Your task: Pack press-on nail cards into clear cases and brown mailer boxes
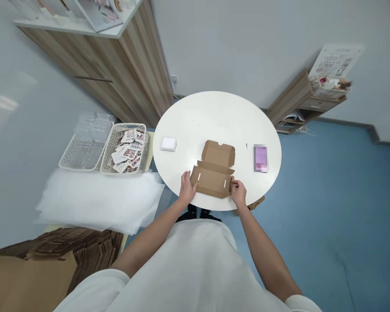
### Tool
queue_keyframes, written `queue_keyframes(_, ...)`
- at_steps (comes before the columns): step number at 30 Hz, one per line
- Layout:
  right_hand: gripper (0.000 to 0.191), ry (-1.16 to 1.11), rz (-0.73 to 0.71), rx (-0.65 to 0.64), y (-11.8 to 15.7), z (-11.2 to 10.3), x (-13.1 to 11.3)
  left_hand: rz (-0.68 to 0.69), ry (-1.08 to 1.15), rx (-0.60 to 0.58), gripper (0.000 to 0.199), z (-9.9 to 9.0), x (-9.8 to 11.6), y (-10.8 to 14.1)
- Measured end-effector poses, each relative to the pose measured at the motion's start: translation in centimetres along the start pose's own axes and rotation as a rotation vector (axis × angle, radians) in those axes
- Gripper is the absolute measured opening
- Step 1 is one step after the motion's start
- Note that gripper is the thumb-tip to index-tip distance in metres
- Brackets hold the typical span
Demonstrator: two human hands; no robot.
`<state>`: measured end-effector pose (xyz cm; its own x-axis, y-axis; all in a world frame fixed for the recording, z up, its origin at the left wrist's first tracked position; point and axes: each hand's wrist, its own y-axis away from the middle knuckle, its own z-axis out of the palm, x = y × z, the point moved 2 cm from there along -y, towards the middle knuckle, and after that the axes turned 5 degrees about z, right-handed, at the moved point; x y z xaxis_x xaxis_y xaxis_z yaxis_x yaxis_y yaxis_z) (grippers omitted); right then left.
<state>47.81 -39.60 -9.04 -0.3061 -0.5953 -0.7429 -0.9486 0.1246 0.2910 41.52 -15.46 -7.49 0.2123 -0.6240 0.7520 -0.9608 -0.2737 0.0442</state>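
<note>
A brown cardboard mailer box, partly unfolded, lies on the white oval table with its lid panel spread out away from me. Two white slots show in its near panel. My left hand grips the box's left edge, thumb on the inner side and fingers along the outside. At the right edge, my right hand pinches the side flap with curled fingers. Left of the box sits a small white stack, whose kind I cannot make out. A purple packet, blurred by pixels, lies to the right.
Left of the table stand a basket of printed packets and a basket of clear plastic cases. White translucent sheets and stacked flat cardboard lie nearer me. A wooden cabinet and a low shelf stand behind.
</note>
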Motion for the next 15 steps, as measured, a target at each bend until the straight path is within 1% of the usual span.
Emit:
queue_keyframes(2, 0.032, -0.023, 0.035, 0.017, 0.3, 0.1, 0.4, 0.170, -0.143, -0.025, 0.063, -0.8, 0.4, 0.6)
queue_keyframes(4, 0.033, -0.041, 0.034, 0.040, 0.7, 0.1, 0.6, 0.333, -0.261, -0.136, 0.059, -1.2, 0.5, 1.2)
queue_keyframes(6, 0.034, -0.030, 0.020, 0.071, 1.0, -0.2, 0.7, 0.449, -0.352, -0.254, 0.049, -1.1, 0.6, 1.7)
queue_keyframes(8, 0.034, -0.004, 0.026, 0.084, 1.1, -0.7, 0.7, 0.510, -0.412, -0.321, 0.037, -0.8, 0.6, 1.9)
queue_keyframes(11, 0.036, 0.011, 0.067, 0.082, 0.9, -1.7, 0.7, 0.547, -0.457, -0.354, 0.024, -0.1, 0.6, 1.8)
queue_keyframes(13, 0.040, 0.001, 0.104, 0.090, 0.3, -2.4, 0.7, 0.561, -0.475, -0.367, 0.023, 0.2, 0.6, 1.6)
queue_keyframes(15, 0.045, -0.015, 0.129, 0.069, -0.6, -3.0, 0.5, 0.570, -0.492, -0.382, 0.029, 0.5, 0.6, 1.4)
